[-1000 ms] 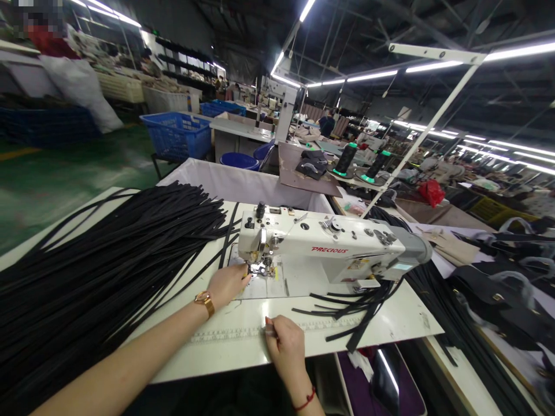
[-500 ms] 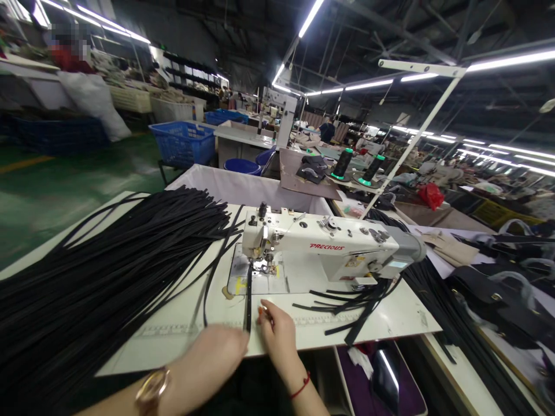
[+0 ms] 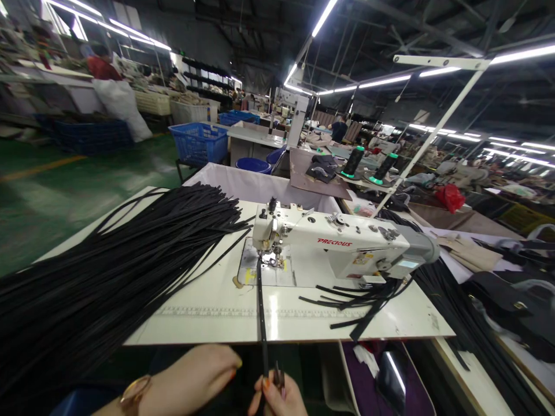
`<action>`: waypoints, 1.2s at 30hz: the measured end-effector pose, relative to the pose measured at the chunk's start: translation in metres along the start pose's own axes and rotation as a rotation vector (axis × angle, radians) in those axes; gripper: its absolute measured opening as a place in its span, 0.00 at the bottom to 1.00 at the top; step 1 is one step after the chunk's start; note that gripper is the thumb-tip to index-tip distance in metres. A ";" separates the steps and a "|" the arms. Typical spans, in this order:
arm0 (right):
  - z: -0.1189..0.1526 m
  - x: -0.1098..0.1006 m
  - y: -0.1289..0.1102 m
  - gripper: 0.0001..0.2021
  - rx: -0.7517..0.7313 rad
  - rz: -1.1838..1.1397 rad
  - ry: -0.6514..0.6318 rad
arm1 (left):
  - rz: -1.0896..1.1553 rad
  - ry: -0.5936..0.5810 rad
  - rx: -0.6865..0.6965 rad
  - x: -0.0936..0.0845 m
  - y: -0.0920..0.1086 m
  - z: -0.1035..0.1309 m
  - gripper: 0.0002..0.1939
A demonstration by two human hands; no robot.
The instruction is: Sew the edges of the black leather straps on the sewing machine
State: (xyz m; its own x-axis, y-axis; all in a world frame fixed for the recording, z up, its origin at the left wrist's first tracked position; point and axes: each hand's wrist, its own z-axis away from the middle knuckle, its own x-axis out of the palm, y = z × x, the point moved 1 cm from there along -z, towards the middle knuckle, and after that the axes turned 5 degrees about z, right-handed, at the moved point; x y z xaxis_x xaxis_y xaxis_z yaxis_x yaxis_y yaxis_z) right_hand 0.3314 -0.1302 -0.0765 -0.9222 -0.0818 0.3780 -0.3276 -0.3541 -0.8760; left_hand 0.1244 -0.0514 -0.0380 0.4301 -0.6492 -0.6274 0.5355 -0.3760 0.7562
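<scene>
A narrow black strap (image 3: 261,306) runs from under the presser foot of the white sewing machine (image 3: 333,242) down over the table's front edge. Its lower part is between the fingers of my right hand (image 3: 280,396), which also holds a small dark tool, probably thread snips (image 3: 278,377). Just left of the strap, below the table edge, is my left hand (image 3: 217,367), not touching it. Its fingers are bent together, and what they hold, if anything, is hidden. A large heap of black straps (image 3: 143,254) covers the table's left side.
Short black strips (image 3: 342,297) lie under the machine's right end. Two black thread cones (image 3: 353,162) stand behind it. Below the table, an open drawer (image 3: 344,370) holds a phone (image 3: 391,378). More black straps and bags lie at the right. A person in red (image 3: 103,65) is far left.
Both hands have moved down off the tabletop, toward me. The strap now stretches straight over the front edge into my right hand. The loose straps beside the needle area have shifted left. The view has turned slightly.
</scene>
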 end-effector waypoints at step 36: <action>-0.004 0.034 -0.156 0.15 -0.291 -0.493 0.335 | 0.889 -0.064 -0.150 -0.050 0.089 0.042 0.23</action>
State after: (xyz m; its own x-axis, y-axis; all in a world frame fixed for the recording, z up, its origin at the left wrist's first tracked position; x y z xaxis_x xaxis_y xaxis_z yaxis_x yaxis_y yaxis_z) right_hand 0.3503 -0.0741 0.0719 -0.6486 0.3366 0.6827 -0.7265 -0.0063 -0.6871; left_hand 0.1202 -0.0797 0.0683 0.6918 -0.6961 0.1923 0.1159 0.3698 0.9219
